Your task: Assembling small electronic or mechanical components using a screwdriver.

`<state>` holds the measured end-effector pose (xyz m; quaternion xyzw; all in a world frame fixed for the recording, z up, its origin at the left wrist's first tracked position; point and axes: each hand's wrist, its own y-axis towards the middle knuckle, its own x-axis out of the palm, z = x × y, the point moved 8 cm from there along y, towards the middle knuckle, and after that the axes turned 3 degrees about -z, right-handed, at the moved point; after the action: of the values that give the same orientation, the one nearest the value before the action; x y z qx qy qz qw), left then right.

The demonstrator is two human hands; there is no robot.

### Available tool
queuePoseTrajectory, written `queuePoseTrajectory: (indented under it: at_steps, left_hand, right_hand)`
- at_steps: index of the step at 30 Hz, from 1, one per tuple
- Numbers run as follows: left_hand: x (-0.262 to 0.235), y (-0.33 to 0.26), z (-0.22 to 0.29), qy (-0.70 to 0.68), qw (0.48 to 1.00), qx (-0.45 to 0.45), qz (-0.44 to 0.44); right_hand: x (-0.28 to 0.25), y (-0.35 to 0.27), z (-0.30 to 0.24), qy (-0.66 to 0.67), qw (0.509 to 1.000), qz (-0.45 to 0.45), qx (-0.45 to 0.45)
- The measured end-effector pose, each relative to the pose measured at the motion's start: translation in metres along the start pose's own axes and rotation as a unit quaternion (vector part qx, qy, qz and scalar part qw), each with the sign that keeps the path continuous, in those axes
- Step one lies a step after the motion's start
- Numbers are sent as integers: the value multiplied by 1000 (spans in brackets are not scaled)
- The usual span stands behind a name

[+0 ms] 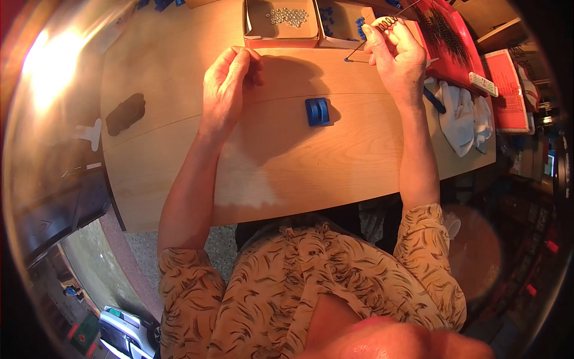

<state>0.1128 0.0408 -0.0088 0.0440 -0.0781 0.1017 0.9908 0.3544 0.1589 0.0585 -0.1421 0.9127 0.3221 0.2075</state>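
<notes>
My right hand (399,63) is raised over the far right of the table, its thumb and fingers closed on a dark coil spring (385,24) with long straight wire ends. One wire end slants down to the left and carries a small blue tip (347,60). My left hand (229,81) hovers left of the middle, thumb pressed to curled fingers; whatever they may pinch is hidden. Between the hands, apart from both, a blue grooved plastic block (317,112) rests on the wooden table (281,179).
An open carton (281,43) of small shiny pieces stands at the back beside a carton (344,43) of blue parts. Right of them is a red tray (463,27) with many dark springs. White gloves (459,119) and a dark oval object (125,113) lie at opposite sides.
</notes>
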Motion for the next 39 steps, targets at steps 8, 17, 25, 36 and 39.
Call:
queuePoseTrajectory:
  at_steps: [8, 17, 25, 36, 39]
  left_hand:
    - [3, -4, 0, 50, 999, 12, 11]
    - [51, -22, 11, 192, 976, 77, -72]
    - [60, -26, 11, 190, 973, 80, -104]
    - [61, -26, 10, 152, 979, 106, -87]
    - [61, -26, 9, 145, 980, 100, -93]
  right_hand:
    - [-8, -9, -14, 69, 996, 34, 34]
    - [-15, -39, -99, 168, 983, 46, -50]
    - [-9, -46, -102, 158, 986, 29, -51]
    - [-9, -44, -106, 147, 985, 28, -82]
    - [-9, -44, -105, 135, 988, 20, -74]
